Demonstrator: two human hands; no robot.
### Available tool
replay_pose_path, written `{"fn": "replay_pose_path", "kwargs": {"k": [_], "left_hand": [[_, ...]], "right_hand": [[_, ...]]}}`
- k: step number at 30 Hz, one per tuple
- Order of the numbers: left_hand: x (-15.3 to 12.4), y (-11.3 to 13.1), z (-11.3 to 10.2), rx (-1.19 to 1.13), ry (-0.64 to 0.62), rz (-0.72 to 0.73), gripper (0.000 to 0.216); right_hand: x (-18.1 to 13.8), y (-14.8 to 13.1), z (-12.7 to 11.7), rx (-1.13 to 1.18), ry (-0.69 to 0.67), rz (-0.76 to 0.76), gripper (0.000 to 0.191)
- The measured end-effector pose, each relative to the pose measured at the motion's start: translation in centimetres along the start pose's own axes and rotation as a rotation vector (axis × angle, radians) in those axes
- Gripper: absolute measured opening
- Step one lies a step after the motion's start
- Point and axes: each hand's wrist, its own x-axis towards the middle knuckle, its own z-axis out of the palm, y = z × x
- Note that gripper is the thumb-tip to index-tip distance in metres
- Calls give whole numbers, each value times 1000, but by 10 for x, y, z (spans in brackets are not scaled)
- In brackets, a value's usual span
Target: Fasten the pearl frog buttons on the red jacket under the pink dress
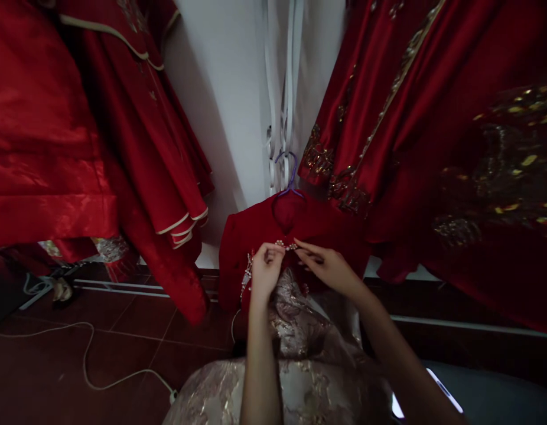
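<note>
In front of me a red jacket hangs on a purple hanger. At its chest, below the neckline, a short strip of pearly beads runs between my hands. My left hand, its fingers curled, pinches the left end of this beaded strip. With thumb and forefinger together, my right hand grips the other end. I cannot tell whether the strip is fastened to the jacket. More bead trim dangles on the jacket, left of my left wrist. Below my hands lies shiny pinkish-gold brocade fabric.
Red garments hang at the left, and gold-embroidered red ones at the right. A white metal rack stands against the wall. On the tiled floor are a white cable and shoes. A lit phone-like screen glows lower right.
</note>
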Motion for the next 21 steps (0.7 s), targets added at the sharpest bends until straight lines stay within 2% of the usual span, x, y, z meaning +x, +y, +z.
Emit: {"fn": "replay_pose_path", "kwargs": {"k": [3, 6, 9, 11, 13, 15, 18, 19, 21], "left_hand": [[-15, -15, 17, -131, -20, -119, 15], [-21, -24, 28, -140, -47, -105, 15], [-24, -34, 30, -293, -47, -253, 20], [-27, -41, 30, -467, -108, -411, 26], [-29, -48, 30, -609, -190, -506, 32], [-31, -53, 33, -678, -218, -538, 34], [-34, -56, 43, -715, -183, -559, 34], [-35, -55, 47, -717, -175, -559, 34], [-37, -52, 54, -712, -188, -544, 34]], "right_hand": [[-28, 10, -25, -183, -53, 78, 38], [-46, 26, -38, -364, -7, 85, 31], [-46, 42, -28, -586, 114, 74, 41], [-42, 52, -12, -740, 263, 92, 49], [-37, 62, 1, -841, 426, 123, 52], [-34, 73, 3, -830, 469, 88, 50], [-36, 86, -16, -654, 327, -34, 34], [-38, 88, -26, -613, 312, -27, 31], [-42, 84, -47, -609, 371, 70, 30]]}}
